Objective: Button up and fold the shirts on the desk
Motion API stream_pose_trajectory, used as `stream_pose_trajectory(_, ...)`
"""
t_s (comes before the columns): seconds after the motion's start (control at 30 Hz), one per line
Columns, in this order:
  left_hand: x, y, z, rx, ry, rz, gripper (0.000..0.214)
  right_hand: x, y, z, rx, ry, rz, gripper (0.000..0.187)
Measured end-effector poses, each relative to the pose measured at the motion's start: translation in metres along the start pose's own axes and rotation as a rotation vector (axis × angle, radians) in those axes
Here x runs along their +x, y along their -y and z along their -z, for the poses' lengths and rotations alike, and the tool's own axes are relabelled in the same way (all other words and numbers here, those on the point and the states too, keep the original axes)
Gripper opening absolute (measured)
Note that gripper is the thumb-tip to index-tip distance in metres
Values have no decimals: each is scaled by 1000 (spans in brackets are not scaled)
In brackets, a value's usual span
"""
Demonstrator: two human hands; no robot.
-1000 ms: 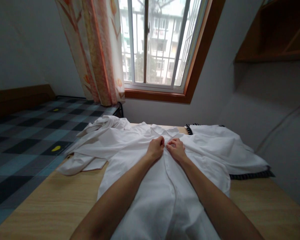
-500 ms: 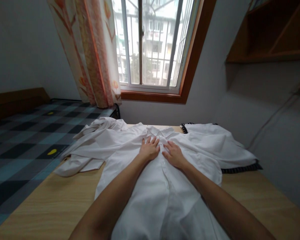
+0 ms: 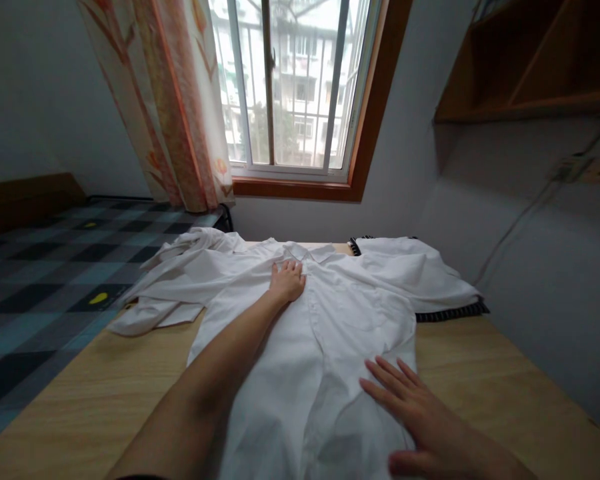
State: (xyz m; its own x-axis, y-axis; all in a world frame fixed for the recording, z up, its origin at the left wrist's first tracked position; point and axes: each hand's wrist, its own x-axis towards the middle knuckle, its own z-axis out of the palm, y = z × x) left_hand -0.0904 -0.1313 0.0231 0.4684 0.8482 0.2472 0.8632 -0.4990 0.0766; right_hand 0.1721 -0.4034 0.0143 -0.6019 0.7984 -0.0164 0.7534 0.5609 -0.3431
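A white button-up shirt [image 3: 275, 360] lies spread front side up on a wooden table [image 3: 80, 393], its collar toward the window and its sleeves out to both sides. Flat on the chest just below the collar rests my left hand [image 3: 287, 281], fingers spread. My right hand [image 3: 420, 417] is open over the lower right side of the shirt, fingers apart; whether it touches the cloth I cannot tell. Creases run along the button placket and the lower front. Under the right sleeve, a dark striped cloth edge [image 3: 450, 312] shows.
To the left is a bed with a checked cover [image 3: 40, 293]. A barred window [image 3: 290, 100] with a floral curtain [image 3: 175, 120] is behind the table. At the right wall hang a wooden shelf [image 3: 525, 110] and a cable [image 3: 513, 230] from a socket.
My right hand has moved from the upper chest down toward me and right, to the shirt's lower side. My left hand stays below the collar. The view has shifted slightly right.
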Motion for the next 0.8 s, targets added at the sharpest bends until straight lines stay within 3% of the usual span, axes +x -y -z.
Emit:
stream_pose_trajectory(0.1,-20,-13,22,-4,-23,-110,39,-26,2,-16,-149,-177,107,79)
stream_pose_trajectory(0.2,-58,-25,48,-51,69,-316,28,-40,5,-35,-307,-430,294,35)
stream_pose_trajectory(0.27,-94,-32,64,-146,147,-490,31,-42,9,-42,-325,-494,375,16)
stream_pose_trajectory(0.33,-132,-37,79,-286,241,-635,37,-40,16,-44,-286,-505,369,19)
stream_pose_trajectory(0.43,-180,-41,93,-425,312,-701,64,-35,24,-41,-193,-600,278,24)
stream_pose_trajectory(0.5,-200,-39,96,-417,355,-706,82,-34,26,-37,-125,-605,197,22)
stream_pose_trajectory(0.57,-213,-36,94,-368,422,-714,89,-35,26,-34,-64,-520,148,15)
stream_pose_trajectory(0.67,-222,-31,88,-334,459,-706,92,-36,24,-32,-38,-436,206,14)
stream_pose_trajectory(0.73,-225,-32,84,-360,422,-684,74,-38,23,-31,-27,-442,265,18)
stream_pose_trajectory(0.8,-227,-35,81,-422,371,-646,34,-42,21,-28,59,-433,248,22)
